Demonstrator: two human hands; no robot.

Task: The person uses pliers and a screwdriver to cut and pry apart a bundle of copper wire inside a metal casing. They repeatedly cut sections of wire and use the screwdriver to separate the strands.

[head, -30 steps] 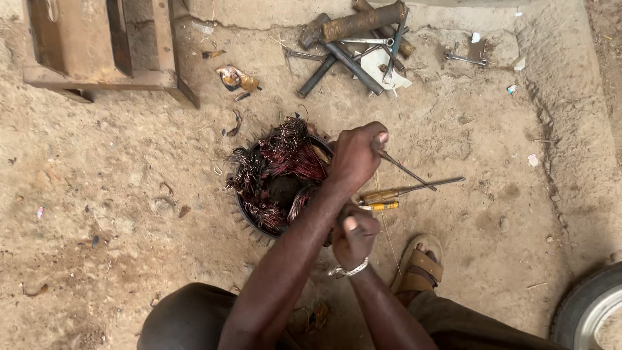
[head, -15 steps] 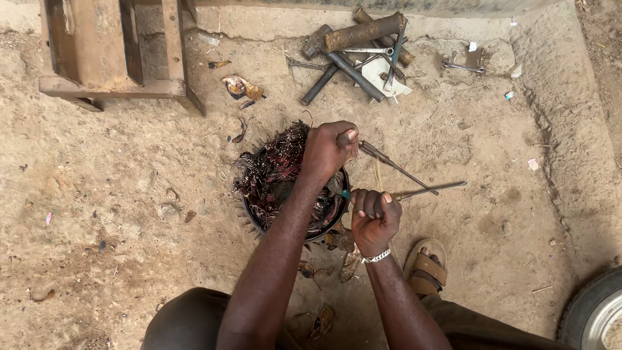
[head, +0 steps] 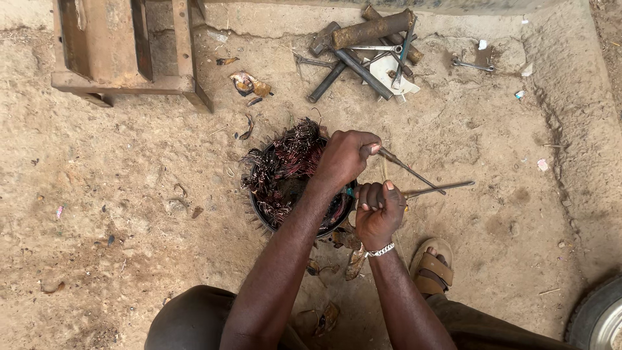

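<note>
Below, the sandy ground [head: 116, 214] fills nearly the whole view, with a rusty metal frame [head: 123, 52] lying at the top left and the edge of a tyre [head: 599, 317] at the bottom right corner. At the top middle sits a heap of rusty bars and spanners [head: 369, 52], well apart from the hands. In the middle of the ground rests a round dark motor stator [head: 291, 188], its tangled copper windings [head: 288, 155] bristling out of the upper rim. The left hand [head: 343, 159] lies over the stator's right side, closed around a thin metal rod [head: 408, 170] that slants away to the right. Just beside and below it, the right hand [head: 379, 210], with a chain bracelet [head: 379, 250] at the wrist, is clenched in a fist; a second rod [head: 437, 189] reaches rightward from it. A sandalled foot [head: 431, 266] stands near the right forearm. A lone spanner [head: 472, 64] lies at the upper right.
</note>
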